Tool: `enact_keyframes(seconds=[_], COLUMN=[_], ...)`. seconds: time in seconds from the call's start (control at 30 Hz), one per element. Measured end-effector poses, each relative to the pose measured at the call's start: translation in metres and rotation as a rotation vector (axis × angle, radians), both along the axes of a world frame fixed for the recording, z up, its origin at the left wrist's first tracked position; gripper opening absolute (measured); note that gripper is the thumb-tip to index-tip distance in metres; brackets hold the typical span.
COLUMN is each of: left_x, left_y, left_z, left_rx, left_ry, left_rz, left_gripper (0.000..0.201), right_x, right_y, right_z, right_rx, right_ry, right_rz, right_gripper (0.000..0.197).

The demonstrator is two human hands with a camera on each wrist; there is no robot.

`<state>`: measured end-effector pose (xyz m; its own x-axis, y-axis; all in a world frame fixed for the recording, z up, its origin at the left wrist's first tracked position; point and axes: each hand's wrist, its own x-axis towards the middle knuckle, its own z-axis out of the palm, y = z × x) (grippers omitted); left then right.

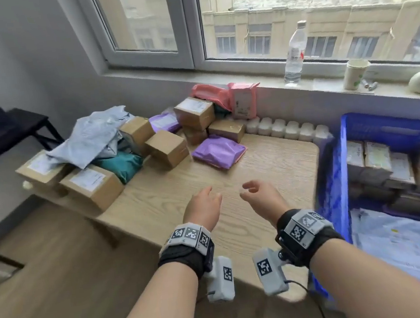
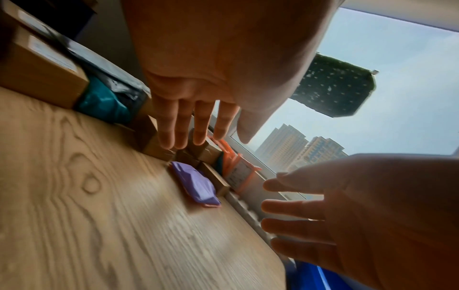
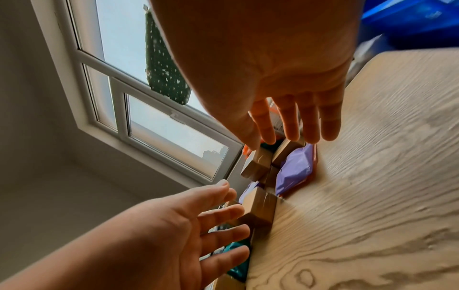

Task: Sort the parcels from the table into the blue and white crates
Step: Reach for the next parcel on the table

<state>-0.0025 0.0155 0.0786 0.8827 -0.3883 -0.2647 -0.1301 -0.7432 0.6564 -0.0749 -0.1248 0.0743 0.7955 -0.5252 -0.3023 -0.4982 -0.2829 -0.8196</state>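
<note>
Both your left hand [image 1: 203, 204] and right hand [image 1: 258, 197] are spread, holding nothing; purple mailer [image 1: 218, 151] at twelve o'clock could slip if pinched loosely.

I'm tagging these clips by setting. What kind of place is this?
Probably a small room used as a makeshift parcel-sorting spot, not a warehouse: a wooden table piled with cardboard boxes and mailer bags, a blue crate beside it, and a window overlooking city buildings.

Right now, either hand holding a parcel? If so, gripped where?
Nothing is held. The left hand and right hand hover open and empty over the table, short of the purple mailer.
</note>
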Motion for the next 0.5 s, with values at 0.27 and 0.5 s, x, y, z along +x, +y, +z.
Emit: enact_keyframes(seconds=[0.27, 0.5], left_x=[0.051, 0.115], left_y=[0.040, 0.036], left_z=[-0.017, -0.025], left_rx=[0.002, 0.051], left_ry=[0.060, 0.082], left_rz=[0.078, 0.133], left_gripper=[0.045, 0.043], right_x=[0.066, 0.134], right_y=[0.030, 0.018], right_z=[-0.009, -0.030], right_rx=[-0.017, 0.027], right_ry=[0.022, 0.048], right_rz=[0.076, 0.101], right_gripper=[0.037, 0.038])
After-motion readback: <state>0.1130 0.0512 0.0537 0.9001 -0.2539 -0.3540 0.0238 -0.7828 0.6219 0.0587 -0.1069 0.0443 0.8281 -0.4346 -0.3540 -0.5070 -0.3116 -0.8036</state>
